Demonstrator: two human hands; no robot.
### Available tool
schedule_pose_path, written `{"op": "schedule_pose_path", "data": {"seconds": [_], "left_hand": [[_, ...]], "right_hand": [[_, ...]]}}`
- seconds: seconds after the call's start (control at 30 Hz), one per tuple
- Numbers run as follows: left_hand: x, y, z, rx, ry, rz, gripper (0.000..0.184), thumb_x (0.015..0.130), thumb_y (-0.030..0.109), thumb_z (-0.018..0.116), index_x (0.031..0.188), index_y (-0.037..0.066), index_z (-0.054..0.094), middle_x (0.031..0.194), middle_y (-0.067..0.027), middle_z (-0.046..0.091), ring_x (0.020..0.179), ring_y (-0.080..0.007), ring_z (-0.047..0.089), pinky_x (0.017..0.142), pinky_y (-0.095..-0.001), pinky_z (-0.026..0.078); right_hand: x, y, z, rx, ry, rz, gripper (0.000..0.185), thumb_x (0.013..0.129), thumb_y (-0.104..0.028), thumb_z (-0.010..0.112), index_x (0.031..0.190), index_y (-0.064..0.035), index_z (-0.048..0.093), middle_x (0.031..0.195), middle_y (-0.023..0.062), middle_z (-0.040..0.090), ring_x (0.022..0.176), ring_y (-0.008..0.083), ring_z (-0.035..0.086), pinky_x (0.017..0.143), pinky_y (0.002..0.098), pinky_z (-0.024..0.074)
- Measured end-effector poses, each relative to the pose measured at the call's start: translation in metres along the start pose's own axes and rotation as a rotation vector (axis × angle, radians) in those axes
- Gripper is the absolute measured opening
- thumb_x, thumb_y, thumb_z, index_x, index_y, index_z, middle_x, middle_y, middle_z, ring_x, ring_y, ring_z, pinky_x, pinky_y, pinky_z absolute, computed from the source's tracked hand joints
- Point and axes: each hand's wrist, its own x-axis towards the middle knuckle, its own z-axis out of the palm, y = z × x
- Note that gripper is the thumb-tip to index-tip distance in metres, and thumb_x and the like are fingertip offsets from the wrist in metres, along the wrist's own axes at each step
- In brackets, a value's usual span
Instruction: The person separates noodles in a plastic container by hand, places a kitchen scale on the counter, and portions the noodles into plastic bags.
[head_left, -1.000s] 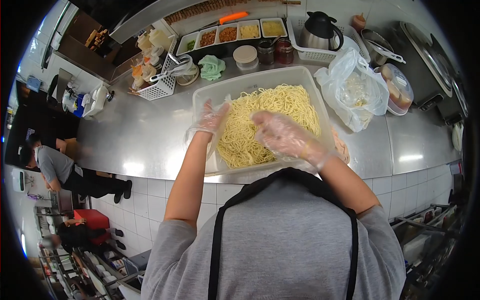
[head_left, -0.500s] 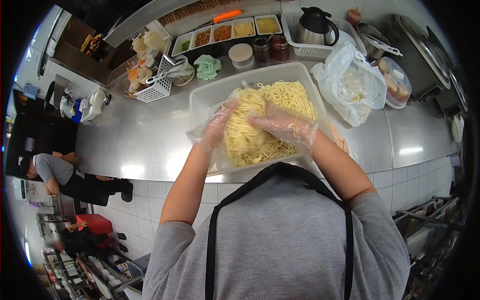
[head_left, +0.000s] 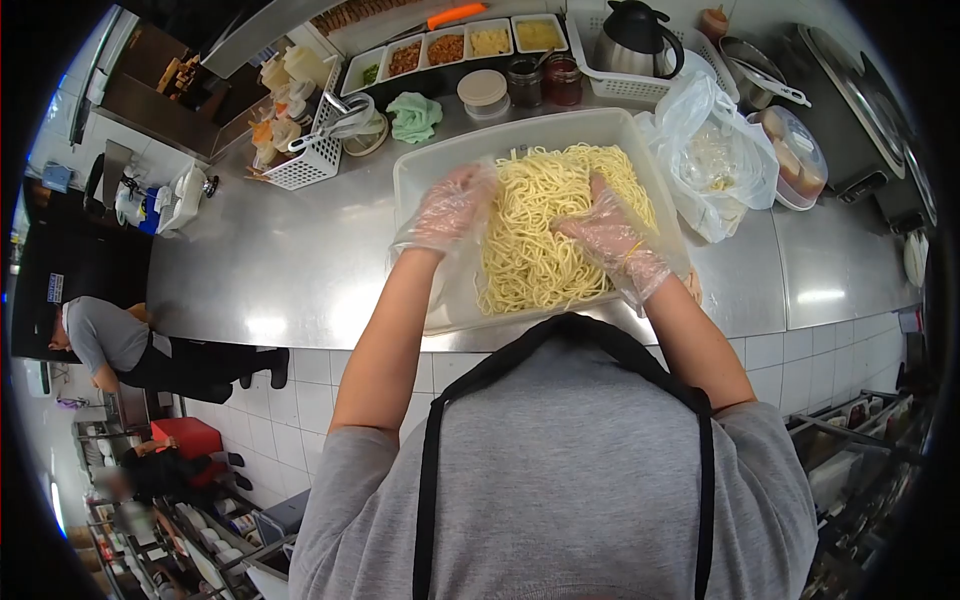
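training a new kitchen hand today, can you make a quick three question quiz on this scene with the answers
1. Which thing is the gloved right hand touching?
A) the orange handle
B) the noodles
C) the plastic bag

2. True or false: the thermal jug stands in a white perforated basket.

3. Fill the gap: as seen in the picture, the green cloth lies to the ____ of the round lidded tub.

Key: 1. B; 2. True; 3. left
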Motion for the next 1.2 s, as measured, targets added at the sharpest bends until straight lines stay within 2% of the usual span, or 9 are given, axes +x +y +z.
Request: {"op": "schedule_pose_path", "data": {"seconds": [0.07, 0.13, 0.27, 0.33, 0.43, 0.63, 0.9, 1.03, 1.2], "left_hand": [[0.01, -0.013, 0.0, 0.324, 0.143, -0.025, 0.061, 0.086, 0.034, 0.056, 0.134, 0.002, 0.037, 0.126, -0.0164, 0.05, 0.108, -0.0269, 0.053, 0.083, -0.0375, 0.048], [0.015, -0.028, 0.005, 0.355, 0.007, -0.187, 0.063, 0.089, 0.05, 0.043, 0.13, 0.001, 0.042, 0.127, -0.0127, 0.05, 0.108, -0.023, 0.053, 0.09, -0.0341, 0.043], [0.028, -0.043, 0.026, 0.213, -0.154, -0.141, 0.056, 0.091, 0.045, 0.041, 0.13, 0.005, 0.043, 0.128, -0.0147, 0.05, 0.113, -0.0261, 0.051, 0.086, -0.0355, 0.046], [0.011, -0.015, 0.042, -0.617, -0.045, -0.422, 0.056, 0.093, 0.05, 0.036, 0.127, 0.007, 0.048, 0.127, -0.0102, 0.051, 0.114, -0.0234, 0.051, 0.094, -0.0371, 0.043], [0.013, -0.03, 0.043, -0.911, -0.118, -0.137, 0.052, 0.094, 0.048, 0.037, 0.126, 0.008, 0.048, 0.125, -0.0105, 0.053, 0.11, -0.0242, 0.055, 0.093, -0.0384, 0.046], [0.02, -0.025, 0.022, -1.25, -0.342, -0.171, 0.049, 0.093, 0.039, 0.047, 0.127, 0.004, 0.045, 0.119, -0.0114, 0.057, 0.106, -0.0226, 0.057, 0.093, -0.0366, 0.047], [0.022, -0.044, 0.01, -1.026, -0.2, -0.108, 0.041, 0.092, 0.024, 0.051, 0.124, -0.001, 0.046, 0.115, -0.0144, 0.058, 0.099, -0.024, 0.061, 0.084, -0.0366, 0.053], [0.019, -0.029, 0.005, -0.885, -0.09, -0.164, 0.04, 0.086, 0.006, 0.055, 0.124, -0.001, 0.043, 0.11, -0.0129, 0.058, 0.094, -0.022, 0.062, 0.078, -0.0313, 0.055], [-0.002, -0.018, -0.009, -0.866, 0.107, -0.065, 0.057, 0.078, 0.002, 0.064, 0.127, -0.003, 0.037, 0.111, -0.0132, 0.057, 0.102, -0.0218, 0.058, 0.083, -0.031, 0.051]], "right_hand": [[0.017, 0.023, -0.006, -0.333, 0.013, -0.132, 0.097, 0.07, -0.019, 0.075, 0.139, 0.0104, 0.013, 0.129, 0.0196, 0.044, 0.114, 0.0217, 0.048, 0.091, 0.0268, 0.0429], [0.014, 0.013, -0.006, -0.22, -0.02, -0.067, 0.095, 0.072, -0.02, 0.074, 0.139, 0.0094, 0.013, 0.13, 0.0196, 0.044, 0.115, 0.0217, 0.047, 0.092, 0.0272, 0.0419], [0.029, 0.036, -0.013, -0.063, -0.067, -0.016, 0.087, 0.075, -0.022, 0.069, 0.138, 0.0095, 0.018, 0.132, 0.0242, 0.041, 0.12, 0.0292, 0.045, 0.1, 0.0306, 0.0351], [0.024, 0.024, -0.013, -0.084, -0.067, 0.002, 0.087, 0.076, -0.021, 0.069, 0.14, 0.0069, 0.015, 0.132, 0.0222, 0.042, 0.118, 0.0254, 0.046, 0.096, 0.0295, 0.0382], [0.02, 0.018, -0.016, 0.053, -0.099, 0.05, 0.084, 0.079, -0.017, 0.066, 0.141, 0.0032, 0.015, 0.129, 0.0196, 0.045, 0.114, 0.0212, 0.048, 0.092, 0.0282, 0.0422], [-0.003, -0.002, -0.011, 0.691, -0.117, 0.051, 0.062, 0.084, -0.007, 0.058, 0.137, -0.0023, 0.027, 0.119, 0.0163, 0.052, 0.109, 0.0204, 0.053, 0.092, 0.0314, 0.046], [0.006, 0.013, -0.009, 0.774, -0.102, -0.084, 0.043, 0.089, -0.009, 0.052, 0.13, -0.0076, 0.039, 0.115, 0.0136, 0.054, 0.104, 0.0196, 0.055, 0.089, 0.0313, 0.048], [0.014, 0.015, -0.01, 0.519, 0.049, -0.171, 0.041, 0.084, -0.004, 0.051, 0.124, -0.0114, 0.046, 0.112, 0.0091, 0.056, 0.101, 0.0161, 0.054, 0.087, 0.0267, 0.0434], [0.018, 0.019, -0.021, 0.126, 0.127, -0.24, 0.04, 0.083, 0.001, 0.046, 0.122, -0.0081, 0.046, 0.11, 0.0089, 0.056, 0.095, 0.0157, 0.055, 0.085, 0.0287, 0.0459]]}}
